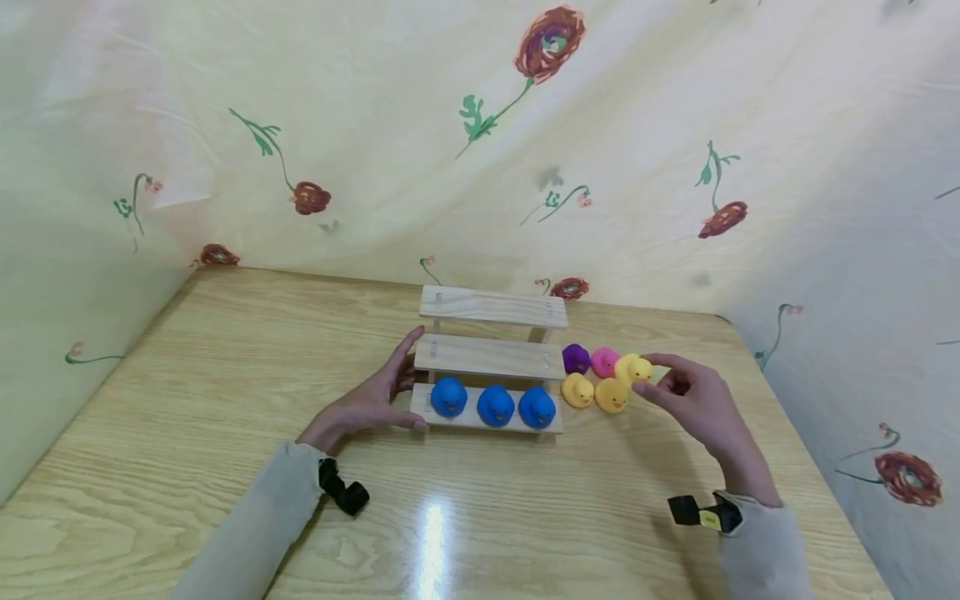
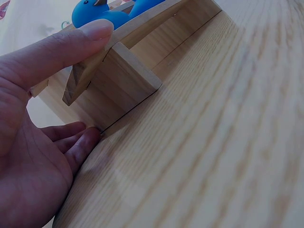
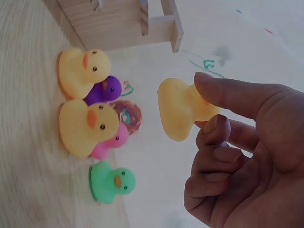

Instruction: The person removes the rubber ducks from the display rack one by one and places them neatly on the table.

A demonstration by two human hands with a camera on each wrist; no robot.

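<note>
A three-step wooden stand bears three blue toy ducks in a row on its lowest step. My left hand holds the stand's left end; in the left wrist view the thumb lies along the lowest step's end, while bent fingers touch the side near the tabletop. Right of the stand, my right hand pinches a yellow toy duck between thumb and fingers, above the table. Two more yellow ducks sit below it, in front of a purple duck and a pink duck.
A green duck stands near the pink one in the right wrist view; the head view hides it. The wooden table reaches back to a flowered cloth, which also hangs along both sides.
</note>
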